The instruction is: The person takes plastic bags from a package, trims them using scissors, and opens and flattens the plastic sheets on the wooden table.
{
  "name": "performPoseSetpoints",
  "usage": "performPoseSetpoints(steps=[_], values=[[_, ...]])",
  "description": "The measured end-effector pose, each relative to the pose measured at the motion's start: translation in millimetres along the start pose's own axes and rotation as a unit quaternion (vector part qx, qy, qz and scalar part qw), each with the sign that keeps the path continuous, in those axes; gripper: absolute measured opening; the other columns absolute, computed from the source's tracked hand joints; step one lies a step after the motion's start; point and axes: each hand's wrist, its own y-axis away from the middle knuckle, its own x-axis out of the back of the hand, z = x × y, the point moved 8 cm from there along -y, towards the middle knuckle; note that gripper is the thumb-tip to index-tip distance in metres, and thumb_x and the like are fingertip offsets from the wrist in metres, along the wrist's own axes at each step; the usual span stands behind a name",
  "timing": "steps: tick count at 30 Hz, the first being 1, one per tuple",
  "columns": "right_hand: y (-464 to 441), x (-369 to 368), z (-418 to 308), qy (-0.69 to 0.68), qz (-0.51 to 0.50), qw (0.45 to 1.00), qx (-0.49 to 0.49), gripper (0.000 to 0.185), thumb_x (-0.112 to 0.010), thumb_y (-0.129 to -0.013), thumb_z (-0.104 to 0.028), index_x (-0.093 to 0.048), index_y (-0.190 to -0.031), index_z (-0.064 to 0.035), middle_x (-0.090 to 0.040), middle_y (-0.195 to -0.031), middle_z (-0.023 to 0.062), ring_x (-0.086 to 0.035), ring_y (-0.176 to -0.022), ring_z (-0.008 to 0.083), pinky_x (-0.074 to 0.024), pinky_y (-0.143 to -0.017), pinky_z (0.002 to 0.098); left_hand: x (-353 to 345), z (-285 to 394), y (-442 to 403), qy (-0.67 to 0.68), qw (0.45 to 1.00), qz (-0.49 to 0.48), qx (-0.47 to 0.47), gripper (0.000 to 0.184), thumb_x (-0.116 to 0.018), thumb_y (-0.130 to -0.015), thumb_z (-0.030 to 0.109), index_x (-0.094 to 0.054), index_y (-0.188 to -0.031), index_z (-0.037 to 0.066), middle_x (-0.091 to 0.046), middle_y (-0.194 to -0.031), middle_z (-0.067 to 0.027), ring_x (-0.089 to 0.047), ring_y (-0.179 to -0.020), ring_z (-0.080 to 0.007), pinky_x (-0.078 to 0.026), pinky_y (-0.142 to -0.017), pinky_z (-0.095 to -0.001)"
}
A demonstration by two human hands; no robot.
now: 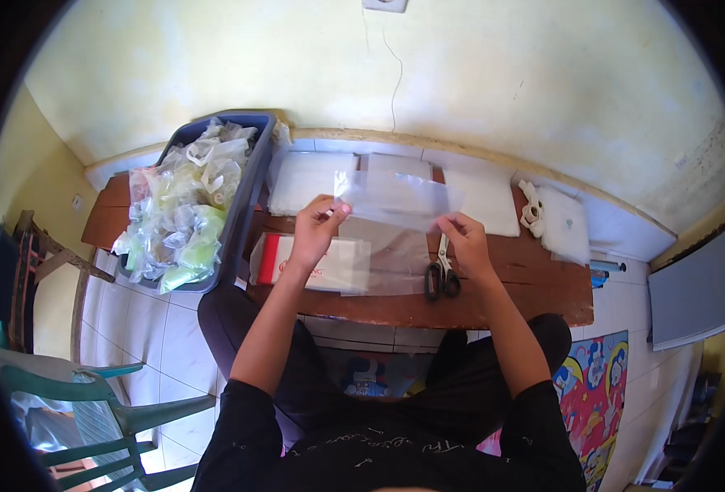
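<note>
A clear plastic bag (pixel 394 195) is stretched between my two hands above the bench. My left hand (pixel 316 231) pinches it at its left side between thumb and fingers. At its lower right corner, the thumb and fingers of my right hand (pixel 466 244) are closed on it. Scissors with black handles (pixel 442 279) lie below my right hand, blades pointing away from me. Under my left forearm lies a red and white box (pixel 342 264), partly covered by another clear plastic sheet (pixel 395 275).
A blue-grey bin (pixel 256 168) heaped with plastic bags (pixel 186 205) stands left. Stacks of clear bags (pixel 481 197) line the back of the brown wooden bench (pixel 535 287), beside a white roll (pixel 531 209). A green plastic chair (pixel 116 410) stands at lower left.
</note>
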Motion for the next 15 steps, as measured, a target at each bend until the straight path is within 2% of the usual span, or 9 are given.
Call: performPoseSetpoints(steps=[2,3,6,7,9,10,12,13,15], values=[[-3,-7,23,-0.029,-0.015,0.996,-0.078,0.017,-0.059,-0.095,-0.012,-0.064,-0.099,0.0039,-0.066,-0.082,0.0057,-0.063,-0.080,0.0133,-0.0493,-0.078,0.0265,3,-8,-1,-0.034,0.998,-0.001,0.051,0.018,-0.066,-0.091,0.016,-0.072,-0.092,-0.001,-0.064,-0.094,-0.0056,-0.056,-0.084,-0.0123,-0.044,-0.076,-0.0263],[-6,-11,28,-0.027,-0.015,0.997,-0.074,0.017,-0.057,-0.096,-0.012,-0.063,-0.098,0.0041,-0.065,-0.081,0.0071,-0.064,-0.075,0.0145,-0.0518,-0.073,0.0275,7,-16,1,-0.028,0.994,0.019,0.106,0.022,-0.063,-0.093,0.020,-0.071,-0.088,0.000,-0.066,-0.094,-0.0049,-0.058,-0.085,-0.0117,-0.044,-0.077,-0.0269],[-22,-30,37,-0.062,-0.031,0.995,-0.078,0.018,-0.056,-0.096,-0.012,-0.062,-0.103,0.0045,-0.065,-0.080,0.0081,-0.064,-0.068,0.0164,-0.0531,-0.066,0.0280,23,-13,-9,-0.120,0.991,0.061,0.000,0.025,-0.061,-0.095,0.024,-0.071,-0.087,0.002,-0.067,-0.089,-0.0058,-0.060,-0.080,-0.0122,-0.045,-0.074,-0.0253],[-31,-37,40,-0.064,-0.034,0.994,-0.076,0.018,-0.056,-0.096,-0.012,-0.062,-0.103,0.0045,-0.065,-0.080,0.0081,-0.064,-0.068,0.0164,-0.0531,-0.066,0.0280,30,-11,-15,-0.122,0.990,0.064,-0.002,0.025,-0.061,-0.095,0.024,-0.071,-0.087,0.002,-0.067,-0.089,-0.0058,-0.060,-0.080,-0.0122,-0.045,-0.074,-0.0253],[-48,-55,51,-0.099,-0.023,0.989,-0.107,0.018,-0.056,-0.095,-0.011,-0.061,-0.101,0.0050,-0.064,-0.079,0.0118,-0.063,-0.060,0.0187,-0.0546,-0.054,0.0301,33,-34,-22,0.040,0.986,-0.005,0.160,0.026,-0.059,-0.096,0.027,-0.068,-0.104,0.004,-0.068,-0.084,-0.0082,-0.062,-0.071,-0.0135,-0.046,-0.068,-0.0245],[-58,-65,54,-0.101,-0.024,0.989,-0.105,0.018,-0.056,-0.095,-0.011,-0.061,-0.101,0.0050,-0.064,-0.079,0.0118,-0.063,-0.060,0.0187,-0.0546,-0.054,0.0301,42,-36,-29,0.039,0.987,-0.005,0.158,0.026,-0.059,-0.096,0.027,-0.068,-0.104,0.004,-0.068,-0.084,-0.0082,-0.062,-0.071,-0.0135,-0.046,-0.068,-0.0245],[-75,-88,65,-0.137,-0.035,0.982,-0.129,0.019,-0.057,-0.094,-0.012,-0.061,-0.101,0.0045,-0.063,-0.080,0.0125,-0.062,-0.059,0.0188,-0.0539,-0.050,0.0299,57,-60,-32,0.080,0.958,0.003,0.277,0.031,-0.052,-0.099,0.023,-0.059,-0.124,0.005,-0.065,-0.081,-0.0066,-0.062,-0.069,-0.0109,-0.047,-0.060,-0.0227],[-86,-98,72,-0.139,-0.036,0.982,-0.126,0.019,-0.057,-0.094,-0.012,-0.061,-0.101,0.0045,-0.063,-0.080,0.0125,-0.062,-0.059,0.0188,-0.0539,-0.050,0.0299,62,-60,-35,0.072,0.955,0.001,0.289,0.037,-0.052,-0.096,0.016,-0.052,-0.131,0.007,-0.065,-0.079,-0.0062,-0.061,-0.065,-0.0104,-0.046,-0.055,-0.0222],[-104,-116,97,-0.156,-0.017,0.975,-0.158,0.019,-0.058,-0.093,-0.014,-0.062,-0.099,0.0037,-0.063,-0.080,0.0117,-0.061,-0.056,0.0182,-0.0544,-0.050,0.0298,78,-74,-42,0.044,0.954,0.009,0.297,0.038,-0.052,-0.093,0.013,-0.053,-0.131,0.006,-0.065,-0.079,-0.0063,-0.060,-0.063,-0.0106,-0.046,-0.055,-0.0224]])
